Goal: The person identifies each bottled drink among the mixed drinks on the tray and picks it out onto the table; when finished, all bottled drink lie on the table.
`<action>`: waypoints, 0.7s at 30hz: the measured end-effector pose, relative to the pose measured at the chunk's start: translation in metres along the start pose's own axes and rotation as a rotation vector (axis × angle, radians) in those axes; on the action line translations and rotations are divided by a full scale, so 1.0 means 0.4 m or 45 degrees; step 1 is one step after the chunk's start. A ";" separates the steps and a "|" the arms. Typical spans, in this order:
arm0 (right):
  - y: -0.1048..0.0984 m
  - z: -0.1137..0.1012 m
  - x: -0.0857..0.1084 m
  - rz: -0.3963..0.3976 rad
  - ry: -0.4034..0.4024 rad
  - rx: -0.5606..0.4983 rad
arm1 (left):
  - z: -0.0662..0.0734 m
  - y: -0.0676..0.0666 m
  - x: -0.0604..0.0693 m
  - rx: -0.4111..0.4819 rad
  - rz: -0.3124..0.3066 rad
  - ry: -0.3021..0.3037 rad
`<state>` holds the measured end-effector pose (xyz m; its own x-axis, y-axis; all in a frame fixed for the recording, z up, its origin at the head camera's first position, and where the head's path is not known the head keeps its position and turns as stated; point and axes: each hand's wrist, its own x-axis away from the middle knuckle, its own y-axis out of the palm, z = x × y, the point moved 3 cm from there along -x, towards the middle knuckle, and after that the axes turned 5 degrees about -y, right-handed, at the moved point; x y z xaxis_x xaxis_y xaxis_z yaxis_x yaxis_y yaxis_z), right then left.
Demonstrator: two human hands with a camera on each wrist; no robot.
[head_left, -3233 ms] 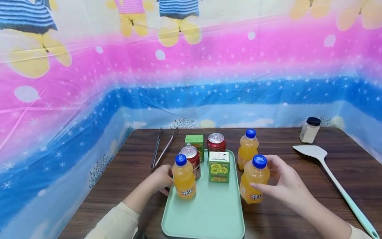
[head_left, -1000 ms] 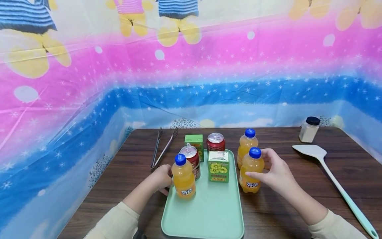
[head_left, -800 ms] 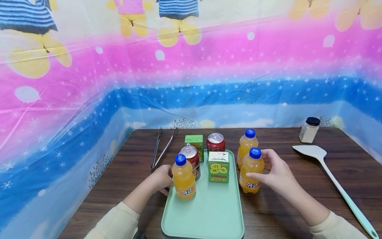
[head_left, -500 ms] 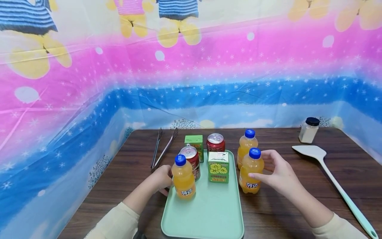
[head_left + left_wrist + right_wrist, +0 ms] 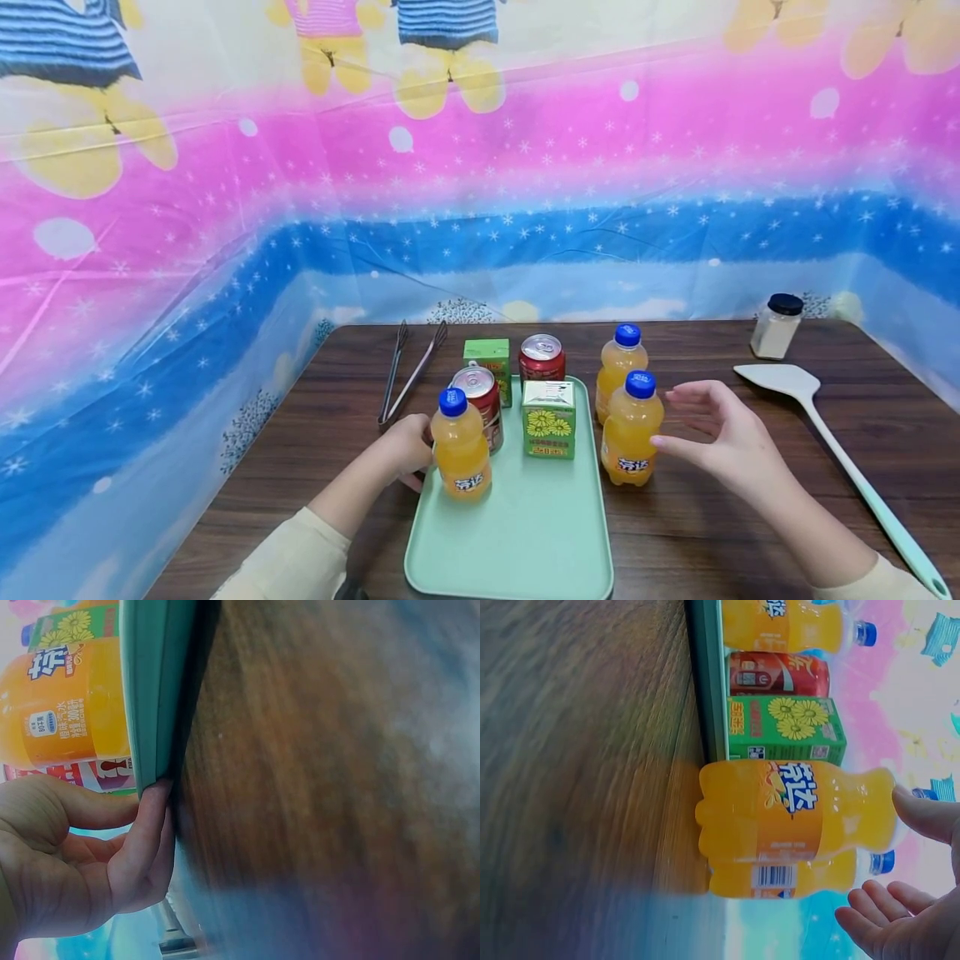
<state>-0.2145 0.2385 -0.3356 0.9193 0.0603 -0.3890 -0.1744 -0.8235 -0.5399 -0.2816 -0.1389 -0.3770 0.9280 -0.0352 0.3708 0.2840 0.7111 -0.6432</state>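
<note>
My left hand (image 5: 407, 448) pinches the left rim of a pale green tray (image 5: 517, 542); the left wrist view shows the thumb above the rim (image 5: 146, 697) and fingers below. Standing on the tray are an orange soda bottle (image 5: 461, 454), a red can (image 5: 491, 402) and a green carton with yellow flowers (image 5: 550, 425). Just right of the tray, another orange soda bottle (image 5: 628, 442) stands upright on the table, a similar bottle (image 5: 619, 362) behind it. My right hand (image 5: 738, 458) is beside the nearer bottle, fingers extended and apart from it; whether the thumb touches it I cannot tell.
A second red can (image 5: 542, 360) and green carton (image 5: 491, 354) stand at the tray's far end. Metal tongs (image 5: 408, 379) lie at the back left. On the right are a white spatula (image 5: 832, 433) and a black-lidded jar (image 5: 777, 329). Patterned cloth (image 5: 480, 242) surrounds the table.
The right hand has carried the orange soda bottle back and left, close to the other bottle beside the tray. Its fingers have since let go and drawn rightward. The left hand stays at the tray.
</note>
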 end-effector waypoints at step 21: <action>-0.023 -0.003 0.020 0.004 0.010 0.011 | 0.002 0.002 -0.001 0.016 -0.004 -0.006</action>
<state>-0.2050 0.2459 -0.3327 0.9214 0.0529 -0.3850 -0.1807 -0.8186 -0.5451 -0.2822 -0.1377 -0.3769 0.9260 -0.0345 0.3759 0.2840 0.7197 -0.6335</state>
